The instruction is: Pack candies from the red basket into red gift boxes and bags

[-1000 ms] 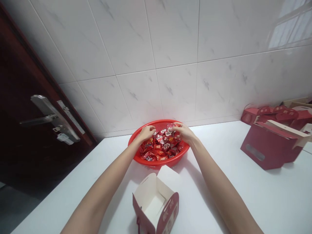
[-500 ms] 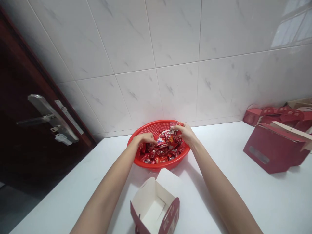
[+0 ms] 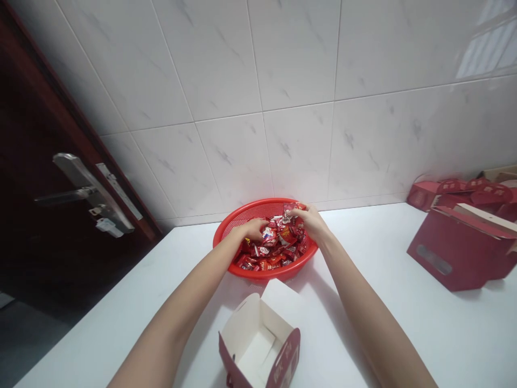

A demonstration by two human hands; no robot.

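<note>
A red plastic mesh basket (image 3: 226, 229) holds a heap of wrapped candies (image 3: 278, 250) in red packets. My left hand (image 3: 253, 230) reaches over the basket's left side into the heap, its fingers curled down among the candies. What lies under those fingers is partly hidden. At the right rim, my right hand (image 3: 310, 220) pinches red candy packets (image 3: 291, 212) between thumb and fingers, just above the heap. Nearer to me stands an open paper box (image 3: 254, 345), white inside and dark red outside, its flaps up and no candy visible in it.
On the right of the white table (image 3: 355, 258) stands a dark red box (image 3: 460, 253) with a slot-shaped window. More red boxes (image 3: 468, 191) lie behind it against the tiled wall (image 3: 226, 151). At left is a dark door with a metal handle (image 3: 86, 188).
My left hand has shifted right and deeper into the heap, against the candies in the middle. My right hand stays at the rim with its packets. The view has shifted slightly.
</note>
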